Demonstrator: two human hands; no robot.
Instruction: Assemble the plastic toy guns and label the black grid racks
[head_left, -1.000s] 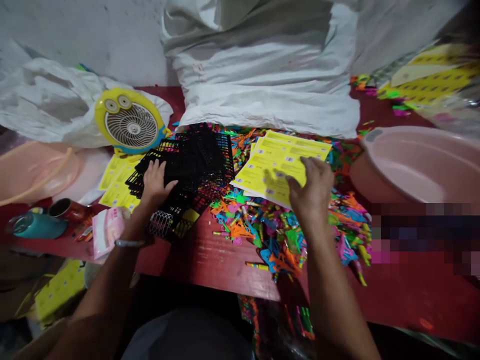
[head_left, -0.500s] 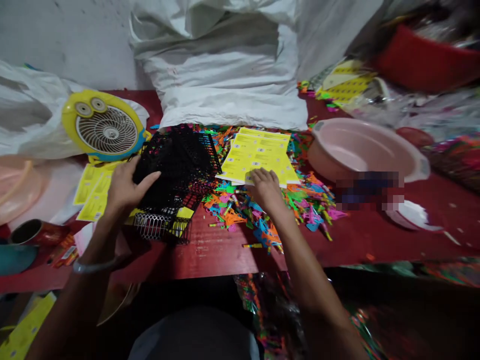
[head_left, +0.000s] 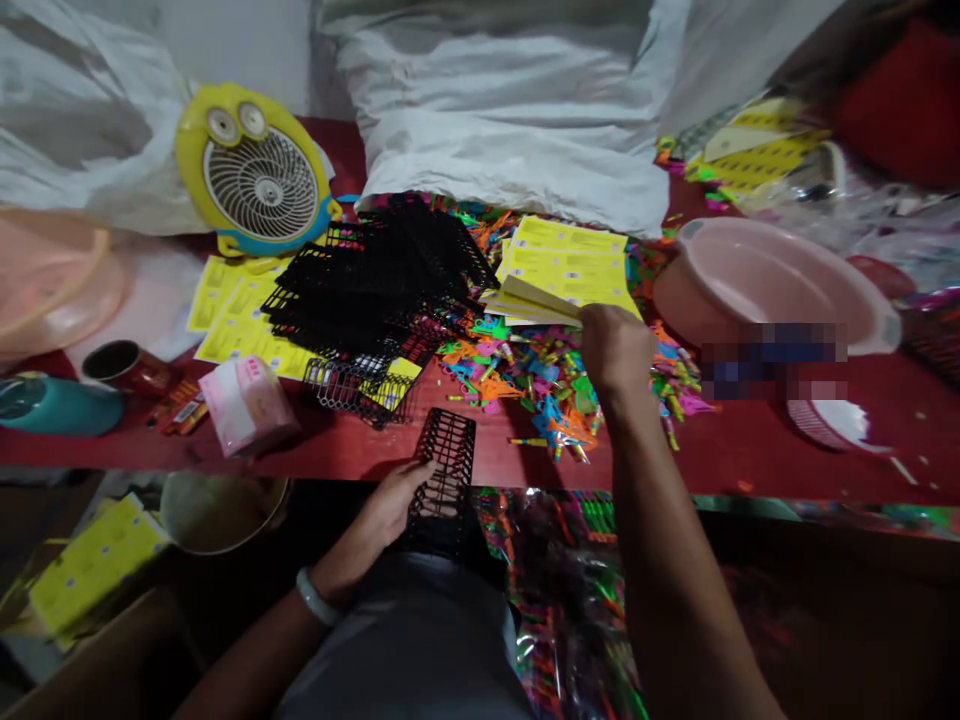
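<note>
My left hand (head_left: 390, 505) grips a small black mesh piece (head_left: 446, 470) at the near edge of the red table (head_left: 750, 450), over my lap. My right hand (head_left: 615, 345) pinches the near corner of a stack of yellow printed cards (head_left: 566, 270) and lifts its top sheets. A pile of black mesh pieces (head_left: 382, 285) lies left of the cards. Small coloured plastic bits (head_left: 525, 380) are scattered between the pile and my right hand.
A yellow cartoon fan (head_left: 255, 175) stands at the back left, a big white sack (head_left: 510, 120) behind the cards, and a pink basin (head_left: 765, 285) at the right. A pink packet (head_left: 247, 405), a red cup (head_left: 124, 368) and a teal bottle (head_left: 52, 405) sit at the left.
My left hand left the black mesh pile and came back to the table's near edge with one mesh piece. My right hand took hold of the yellow cards' corner and raised it.
</note>
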